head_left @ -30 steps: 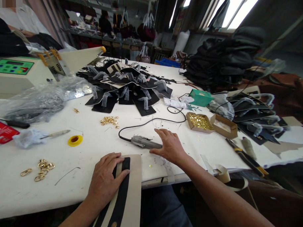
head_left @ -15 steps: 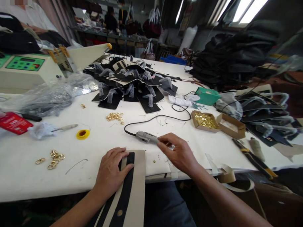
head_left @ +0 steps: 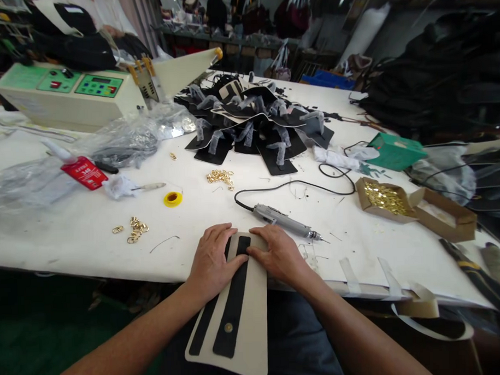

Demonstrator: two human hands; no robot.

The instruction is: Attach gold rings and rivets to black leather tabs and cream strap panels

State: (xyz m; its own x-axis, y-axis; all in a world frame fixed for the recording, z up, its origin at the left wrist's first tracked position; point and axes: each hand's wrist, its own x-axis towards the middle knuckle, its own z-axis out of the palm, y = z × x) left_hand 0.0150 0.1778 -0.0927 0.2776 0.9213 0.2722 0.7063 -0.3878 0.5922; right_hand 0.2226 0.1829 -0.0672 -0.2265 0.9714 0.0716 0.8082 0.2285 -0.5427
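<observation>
A beige panel [head_left: 255, 324] with black strips lies over the table's front edge and the lap. On the wider black strip [head_left: 236, 297] there is a round gold-coloured stud [head_left: 228, 328] near its lower end. My left hand [head_left: 213, 260] holds the panel's upper left part, thumb on the strip. My right hand [head_left: 279, 255] grips the upper right edge, its thumb meeting the strip's top end. Just beyond the right hand rests a grey electric screwdriver [head_left: 284, 220], untouched, with a black cord.
Gold-coloured clasps [head_left: 136, 230] and a yellow tape roll [head_left: 173, 199] lie left. A red bottle [head_left: 84, 172] and a machine [head_left: 66, 98] stand behind them. Black pieces [head_left: 248, 130] are piled at the back. Right are a box of gold-coloured parts [head_left: 385, 198] and pliers [head_left: 476, 272].
My right hand has let go of the grey screwdriver, which now lies on the table, and has moved onto the panel. The view has shifted left.
</observation>
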